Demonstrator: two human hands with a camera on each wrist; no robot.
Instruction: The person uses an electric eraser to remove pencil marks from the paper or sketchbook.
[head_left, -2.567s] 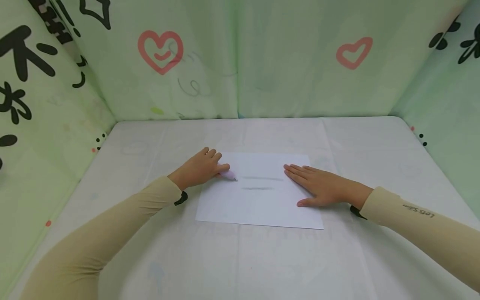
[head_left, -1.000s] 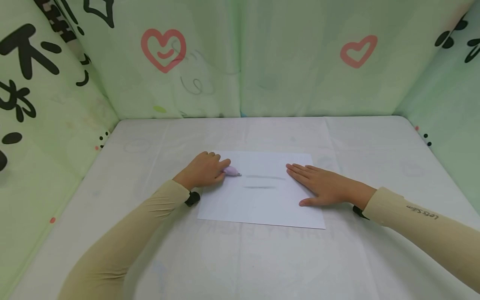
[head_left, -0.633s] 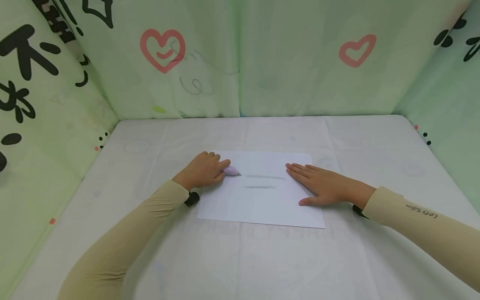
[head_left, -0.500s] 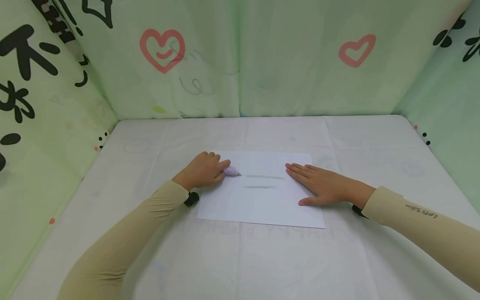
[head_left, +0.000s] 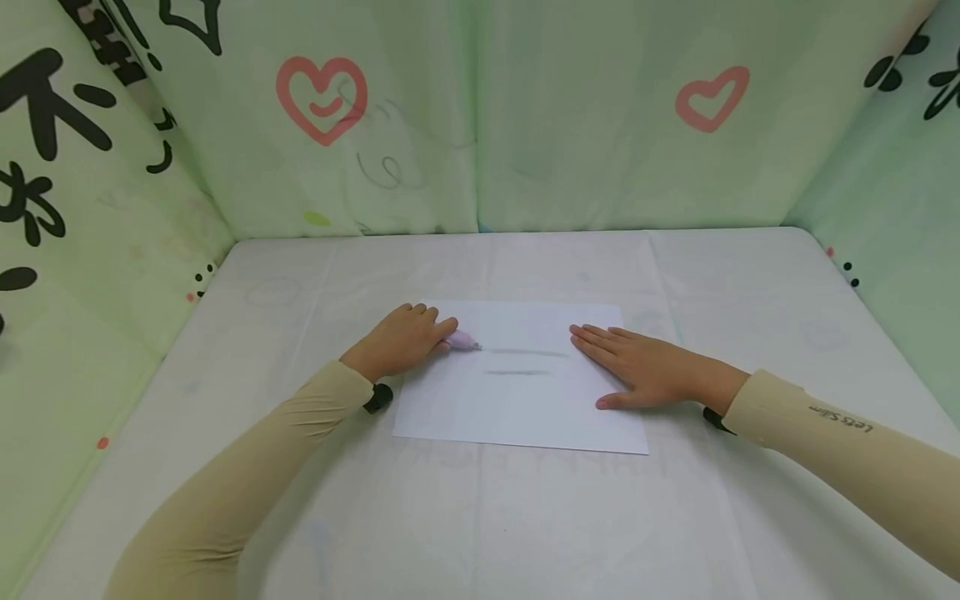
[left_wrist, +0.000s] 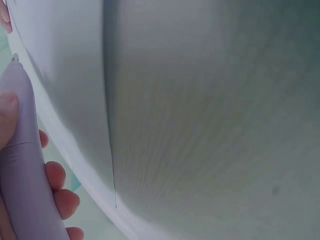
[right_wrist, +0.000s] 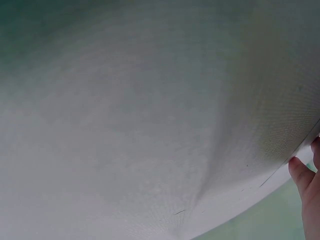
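In the head view my left hand point(head_left: 401, 340) grips a thick lavender pen-shaped tool point(head_left: 461, 340) with a small metal tip. The left wrist view shows the thumb on top of the tool's smooth body point(left_wrist: 22, 170) and the fingertips curled round its far side. Its tip points right, right at the left end of the upper grey line point(head_left: 528, 352) on a white sheet of paper point(head_left: 517, 425). A shorter lower line point(head_left: 517, 372) runs beneath. My right hand point(head_left: 637, 367) rests flat on the sheet's right side, fingers straight and thumb spread.
A white cloth point(head_left: 480, 533) with faint creases covers the table under the paper. Pale green curtains point(head_left: 570, 125) with printed hearts and black shapes enclose the back and both sides. Dark wrist bands point(head_left: 380, 398) show at the sleeve cuffs.
Since the oldest frame my left hand has shifted slightly right, bringing the tool's tip up to the upper line's left end. Over the last second both hands stay nearly still.
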